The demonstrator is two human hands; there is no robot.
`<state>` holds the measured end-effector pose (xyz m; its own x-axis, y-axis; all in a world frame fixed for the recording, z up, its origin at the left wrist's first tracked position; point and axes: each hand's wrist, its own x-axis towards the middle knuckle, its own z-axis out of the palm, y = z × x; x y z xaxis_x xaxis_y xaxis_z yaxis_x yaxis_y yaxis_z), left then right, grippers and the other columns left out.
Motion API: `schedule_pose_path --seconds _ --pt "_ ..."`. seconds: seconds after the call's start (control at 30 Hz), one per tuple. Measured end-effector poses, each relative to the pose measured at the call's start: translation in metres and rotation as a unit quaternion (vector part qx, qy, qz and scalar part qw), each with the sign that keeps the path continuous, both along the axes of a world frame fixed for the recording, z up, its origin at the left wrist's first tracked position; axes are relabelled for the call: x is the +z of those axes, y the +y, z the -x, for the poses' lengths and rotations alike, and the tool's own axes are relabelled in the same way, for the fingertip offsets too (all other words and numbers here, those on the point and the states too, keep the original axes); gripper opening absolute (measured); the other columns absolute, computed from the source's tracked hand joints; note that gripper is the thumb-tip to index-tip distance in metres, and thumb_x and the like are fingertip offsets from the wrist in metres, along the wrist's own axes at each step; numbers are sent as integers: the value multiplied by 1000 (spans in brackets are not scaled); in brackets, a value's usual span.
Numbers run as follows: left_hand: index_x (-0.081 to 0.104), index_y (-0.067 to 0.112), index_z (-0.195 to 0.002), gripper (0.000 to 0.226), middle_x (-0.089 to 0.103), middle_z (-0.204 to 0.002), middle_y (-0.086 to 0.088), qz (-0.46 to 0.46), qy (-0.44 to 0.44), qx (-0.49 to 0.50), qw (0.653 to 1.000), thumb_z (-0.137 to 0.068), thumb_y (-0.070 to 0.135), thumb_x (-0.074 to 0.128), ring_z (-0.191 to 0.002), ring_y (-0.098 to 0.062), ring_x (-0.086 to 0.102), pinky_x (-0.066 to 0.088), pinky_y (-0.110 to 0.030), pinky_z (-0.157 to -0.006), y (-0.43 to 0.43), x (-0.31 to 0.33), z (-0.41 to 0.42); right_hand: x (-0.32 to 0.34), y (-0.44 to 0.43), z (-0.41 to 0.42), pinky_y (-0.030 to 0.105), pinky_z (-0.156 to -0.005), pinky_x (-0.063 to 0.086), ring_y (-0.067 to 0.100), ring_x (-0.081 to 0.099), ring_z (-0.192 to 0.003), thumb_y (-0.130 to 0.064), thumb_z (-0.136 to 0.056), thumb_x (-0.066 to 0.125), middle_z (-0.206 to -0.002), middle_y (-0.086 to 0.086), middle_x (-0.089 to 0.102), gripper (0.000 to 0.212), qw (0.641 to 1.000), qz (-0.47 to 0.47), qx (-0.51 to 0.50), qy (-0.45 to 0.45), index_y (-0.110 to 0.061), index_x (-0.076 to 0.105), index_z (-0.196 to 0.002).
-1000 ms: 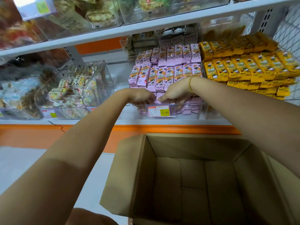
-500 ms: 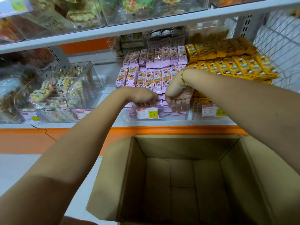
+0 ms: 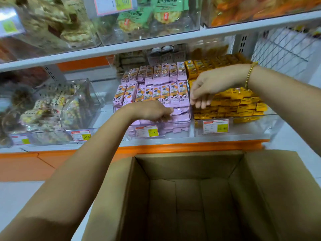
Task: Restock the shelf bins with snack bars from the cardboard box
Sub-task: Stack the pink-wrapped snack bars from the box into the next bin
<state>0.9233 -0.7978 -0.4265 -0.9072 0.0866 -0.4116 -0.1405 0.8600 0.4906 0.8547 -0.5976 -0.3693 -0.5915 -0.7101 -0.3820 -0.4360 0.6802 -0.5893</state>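
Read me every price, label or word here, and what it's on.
"13.90": top shelf price tag
"15.80": pink bars bin tag
"15.80": yellow bars bin tag
"17.80": left bin tag
Wrapper print and the tags' small text: too blurred to read.

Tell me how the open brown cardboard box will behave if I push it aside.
The open brown cardboard box looks empty, so it is probably light and slides easily. Its upright flaps would likely flex if pushed; lower walls seem stiffer.
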Motion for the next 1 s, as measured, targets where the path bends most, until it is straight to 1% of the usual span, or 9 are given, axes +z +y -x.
schedule_pose_path --seconds 0.1,0.2,0.37,0.5,0.63,0.73,0.83,0.93,1.0 --pt "70 6 -104 35 71 -100 -7 -41 109 -66 991 -98 32 48 -97 -30 64 51 -43 -90 36 17 0 -3 50 19 21 -62 51 16 64 -68 -2 -96 44 -76 6 70 25 998 -25 -45 31 -6 67 -88" --pt "70 4 -101 28 71 -100 -9 -55 130 -98 985 -97 24 51 -96 -31 65 52 -43 -87 78 18 22 -21 80 37 19 -57 48 12 62 -64 -3 -96 43 -67 -1 70 27 991 -109 -81 19 -9 68 -88" --pt "64 8 -96 31 66 -87 -4 -27 -45 -97 994 -101 22 38 -76 -15 62 50 -27 -71 135 -1 77 -56 114 54 19 -57 41 10 56 -62 -19 -95 49 -74 -1 65 20 960 -253 -119 3 -21 66 -85" --pt "62 14 -93 34 62 -84 -2 -29 -103 -71 992 -102 33 36 -73 -14 57 46 -24 -69 161 -19 102 -69 131 71 21 -63 45 13 58 -65 -16 -90 50 -72 2 68 23 946 -284 -153 -30 -10 70 -101" --pt "60 10 -92 37 60 -84 -6 -63 -147 -43 986 -102 37 36 -66 -17 53 47 -24 -61 180 -34 114 -92 139 113 44 -93 38 21 61 -87 -32 -48 59 -91 -2 71 54 932 -338 -128 -38 -23 74 -100" --pt "60 10 -95 38 60 -94 -6 -77 -142 -30 986 -101 40 37 -82 -18 56 45 -25 -71 184 -38 119 -122 146 155 47 -94 35 20 61 -92 -47 -50 61 -97 -7 74 50 927 -348 -136 -37 -26 74 -92" --pt "60 7 -114 43 60 -108 -6 -56 -130 -49 989 -101 40 35 -100 -19 56 45 -28 -83 183 -41 122 -103 139 126 43 -87 40 23 60 -89 -36 -61 61 -96 0 72 33 937 -322 -131 -18 -15 74 -83" --pt "64 8 -101 40 63 -93 -7 -58 -140 -51 987 -102 35 34 -79 -17 59 50 -25 -70 179 -42 120 -83 127 80 43 -93 50 27 65 -98 -11 -83 51 -105 14 71 31 955 -268 -98 -76 -5 71 -106" --pt "63 10 -99 40 61 -89 -7 -27 -147 -61 987 -103 34 32 -77 -16 55 46 -26 -69 176 -41 120 -90 128 85 41 -88 51 28 62 -94 -14 -77 52 -115 19 67 42 959 -250 -95 -92 -2 67 -114"
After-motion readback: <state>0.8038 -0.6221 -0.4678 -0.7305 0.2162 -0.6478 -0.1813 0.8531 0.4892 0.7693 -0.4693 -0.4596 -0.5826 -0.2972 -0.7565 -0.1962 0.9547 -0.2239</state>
